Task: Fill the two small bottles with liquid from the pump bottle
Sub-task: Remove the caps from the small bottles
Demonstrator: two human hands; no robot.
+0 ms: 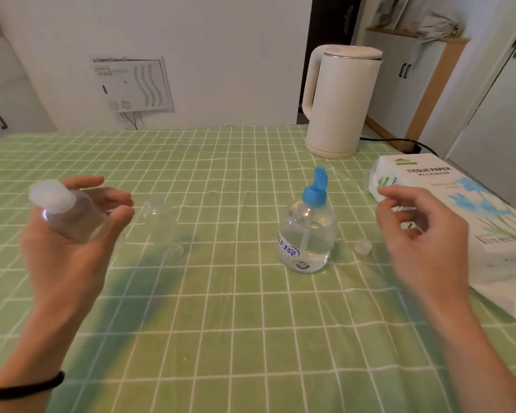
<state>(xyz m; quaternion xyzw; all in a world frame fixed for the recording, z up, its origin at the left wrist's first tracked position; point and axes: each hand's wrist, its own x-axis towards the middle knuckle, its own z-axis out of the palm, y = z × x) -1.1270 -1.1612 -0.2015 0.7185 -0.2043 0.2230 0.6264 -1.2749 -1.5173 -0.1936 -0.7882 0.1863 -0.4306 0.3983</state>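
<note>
The fingers (113, 201) of the left hand (63, 251) are curled round the capped small bottle (69, 216), thumb on the near side. The bottle is clear and tilted, its pale cap (52, 193) pointing up and towards the camera, and it is held up off the bench (236, 323). The right hand (423, 239) hovers above the bench with its fingers loosely curled and apart. The blur is heavy there, but they seem to hold nothing.

Just beyond the left hand the second small bottle (161, 231) stands upright on the green checked cloth, clear and hard to make out. The pump bottle (307, 236), with a blue pump head and partly full of clear liquid, stands upright between the two hands. A small loose cap (363, 245) lies on the cloth between it and the right hand.

A tissue pack (447, 204) lies at the right edge and a cream kettle (340, 99) stands at the back. A dark band (27, 386) circles the left wrist.
</note>
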